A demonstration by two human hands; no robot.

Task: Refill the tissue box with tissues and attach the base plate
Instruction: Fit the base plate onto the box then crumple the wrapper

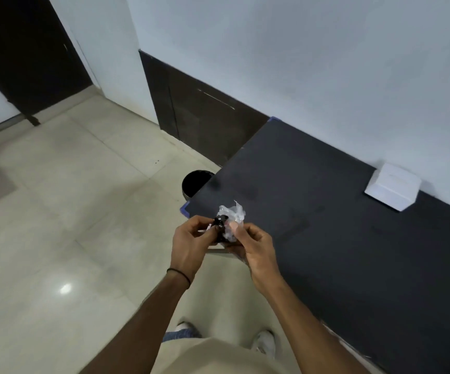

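Both hands meet at the near left corner of the dark table. My left hand and my right hand together hold a crumpled clear plastic wrapper with a small black piece at its left side. The wrapper sticks up above my fingers. A white tissue box stands far to the right on the table, against the wall, apart from both hands. I cannot see loose tissues or a base plate.
A black round bin stands on the tiled floor just left of the table's corner. A pale wall runs behind the table, with dark panelling beside it. My feet show at the bottom.
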